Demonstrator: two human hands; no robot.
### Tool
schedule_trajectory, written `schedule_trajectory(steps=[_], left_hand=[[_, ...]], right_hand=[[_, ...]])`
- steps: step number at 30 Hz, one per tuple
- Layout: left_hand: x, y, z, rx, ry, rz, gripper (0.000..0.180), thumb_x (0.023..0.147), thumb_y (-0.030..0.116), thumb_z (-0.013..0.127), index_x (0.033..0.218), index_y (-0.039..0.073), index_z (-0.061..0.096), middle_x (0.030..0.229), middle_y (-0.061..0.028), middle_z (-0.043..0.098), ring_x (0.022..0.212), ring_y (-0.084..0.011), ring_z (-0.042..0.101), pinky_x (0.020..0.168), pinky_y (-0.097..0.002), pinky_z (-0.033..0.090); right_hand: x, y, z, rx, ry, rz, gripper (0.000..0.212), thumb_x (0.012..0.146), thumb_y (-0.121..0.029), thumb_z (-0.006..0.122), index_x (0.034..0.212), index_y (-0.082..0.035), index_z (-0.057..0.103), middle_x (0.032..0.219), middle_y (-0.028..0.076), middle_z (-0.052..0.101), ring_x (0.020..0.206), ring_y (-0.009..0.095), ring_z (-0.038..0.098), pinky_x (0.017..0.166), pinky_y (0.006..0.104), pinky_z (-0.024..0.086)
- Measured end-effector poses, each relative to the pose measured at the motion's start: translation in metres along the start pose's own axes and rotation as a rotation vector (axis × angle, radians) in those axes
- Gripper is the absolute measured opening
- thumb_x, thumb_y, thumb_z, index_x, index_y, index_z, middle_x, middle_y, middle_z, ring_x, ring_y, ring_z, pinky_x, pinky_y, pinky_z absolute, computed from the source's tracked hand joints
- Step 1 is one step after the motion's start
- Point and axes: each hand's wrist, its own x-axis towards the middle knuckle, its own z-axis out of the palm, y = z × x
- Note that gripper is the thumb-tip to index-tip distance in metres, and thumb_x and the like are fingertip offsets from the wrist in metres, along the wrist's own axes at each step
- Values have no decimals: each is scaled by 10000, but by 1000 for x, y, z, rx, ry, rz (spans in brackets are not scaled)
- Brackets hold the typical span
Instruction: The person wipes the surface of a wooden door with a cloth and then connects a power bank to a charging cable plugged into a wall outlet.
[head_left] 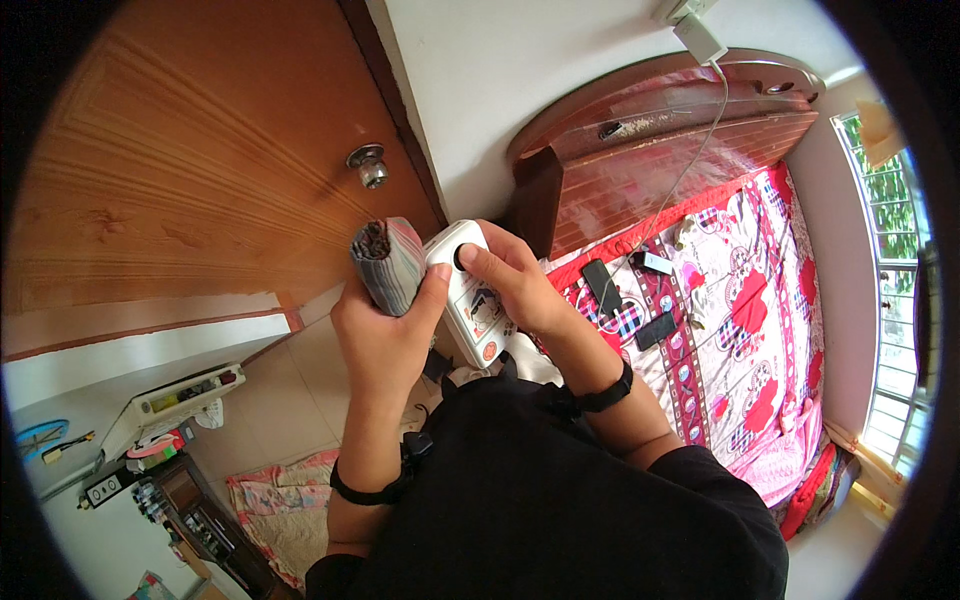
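Note:
In front of my chest, my left hand (378, 338) is closed around a rolled, grey striped cloth (392, 272) with a dark folded end at its top. That hand's thumb also presses against the near side of a white, oblong device (462, 318) with rounded corners. My right hand (515, 285) grips the device from the other side, thumb at a round black spot near its upper end. Coloured pictures and an orange round mark decorate its face. Cloth and device are held side by side, both tilted. The fingers behind them are mostly hidden.
A brown wooden door (200, 170) with a metal knob (368, 165) stands at the left. To the right is a bed (745, 330) with a floral sheet, a wooden headboard (680, 150) and phones (601, 286). A charger cable (700, 150) hangs above it. A patterned mat (290, 505) lies lower left.

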Motion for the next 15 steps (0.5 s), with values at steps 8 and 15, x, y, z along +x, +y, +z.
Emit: schedule_trajectory(steps=[8, 15], left_hand=[[5, -5, -2, -81, 57, 74, 390, 817, 178, 804, 1098, -34, 638, 1003, -77, 685, 885, -134, 639, 800, -292, 515], [4, -1, -7, -87, -14, 15, 464, 818, 195, 812, 1170, -45, 628, 1086, -94, 676, 965, -153, 641, 869, -290, 508]], right_hand=[[2, 3, 7, -62, 14, -41, 361, 989, -345, 618, 1122, -14, 565, 947, 21, 611, 857, 90, 558, 757, 259, 469], [0, -5, 11, -31, 41, -16, 343, 986, -329, 627, 1125, -21, 563, 949, 20, 608, 854, 91, 554, 760, 261, 465]])
